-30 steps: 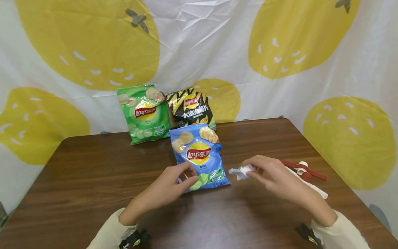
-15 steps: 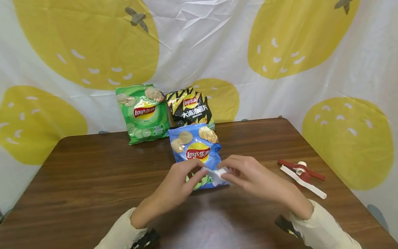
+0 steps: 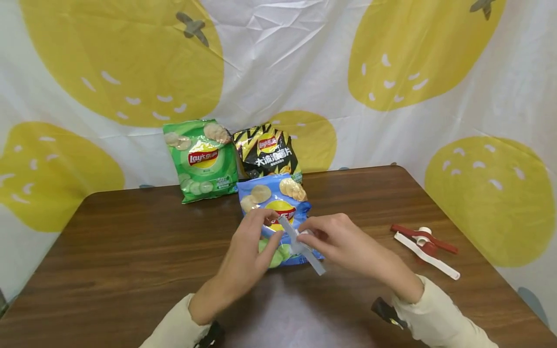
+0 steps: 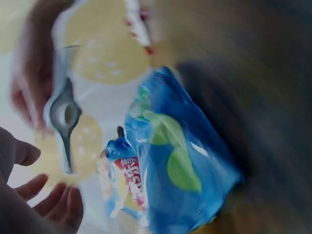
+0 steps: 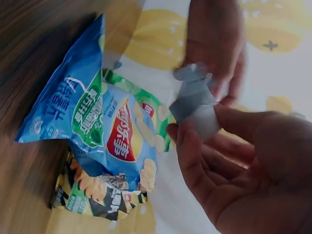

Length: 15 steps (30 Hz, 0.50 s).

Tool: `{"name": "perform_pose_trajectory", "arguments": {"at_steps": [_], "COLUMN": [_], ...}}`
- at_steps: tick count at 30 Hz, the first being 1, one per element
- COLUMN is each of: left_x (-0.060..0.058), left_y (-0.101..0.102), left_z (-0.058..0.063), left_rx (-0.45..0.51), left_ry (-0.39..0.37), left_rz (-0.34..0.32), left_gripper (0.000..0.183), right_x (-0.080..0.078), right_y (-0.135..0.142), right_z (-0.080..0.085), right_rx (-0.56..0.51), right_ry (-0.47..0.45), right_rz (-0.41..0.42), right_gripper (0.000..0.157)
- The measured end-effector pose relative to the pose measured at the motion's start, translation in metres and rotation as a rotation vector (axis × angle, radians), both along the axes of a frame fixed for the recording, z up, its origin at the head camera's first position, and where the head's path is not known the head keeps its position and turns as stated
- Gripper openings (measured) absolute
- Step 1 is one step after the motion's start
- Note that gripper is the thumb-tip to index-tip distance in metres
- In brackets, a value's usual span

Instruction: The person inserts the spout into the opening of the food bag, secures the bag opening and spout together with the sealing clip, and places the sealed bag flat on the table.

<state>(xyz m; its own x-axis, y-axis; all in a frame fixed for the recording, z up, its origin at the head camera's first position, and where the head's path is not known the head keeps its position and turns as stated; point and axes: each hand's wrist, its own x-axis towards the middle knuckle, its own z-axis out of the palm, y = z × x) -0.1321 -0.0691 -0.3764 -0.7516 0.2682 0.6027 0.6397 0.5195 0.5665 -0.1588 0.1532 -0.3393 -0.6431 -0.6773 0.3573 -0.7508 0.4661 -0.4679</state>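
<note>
In the head view, my right hand (image 3: 352,246) pinches a grey bag clip (image 3: 314,262) with a round white spout, gripping it by the spout between thumb and fingers. The clip's long bar slants over the blue Lay's chip bag (image 3: 250,220). My left hand (image 3: 237,258) is beside the bar's upper end, thumb and fingers apart. Seen from the left wrist, these fingers are relaxed and a small gap separates them from the clip (image 4: 54,114). The right wrist view shows the clip (image 5: 190,100) end-on, slightly blurred.
Behind the blue bag, a green Lay's bag (image 3: 202,174) and a black-and-yellow Lay's bag (image 3: 267,152) lean against the patterned cloth (image 3: 383,140). A red-and-white bag clip (image 3: 428,256), opened out, lies on the wooden table (image 3: 130,256) at the right.
My right hand has brought the grey clip leftward over the blue bag. The bar has swung to a steeper slant. My left hand touched its end half a second ago and is now apart from it.
</note>
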Motion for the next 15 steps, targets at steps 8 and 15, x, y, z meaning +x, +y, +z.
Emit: {"name": "perform_pose_trajectory", "arguments": {"at_steps": [8, 15], "left_x": [0.025, 0.034], "left_y": [0.026, 0.031], "left_z": [-0.013, -0.015], "left_rx": [-0.301, -0.339], "left_ry": [0.429, 0.443], "left_rz": [0.106, 0.199], "left_gripper": [0.069, 0.065], "right_x": [0.01, 0.016], "right_y": [-0.008, -0.011], "right_z": [-0.004, -0.005], "right_rx": [0.048, 0.082], "right_ry": [0.19, 0.209], "right_rz": [-0.146, -0.279], "right_gripper": [0.009, 0.022]}}
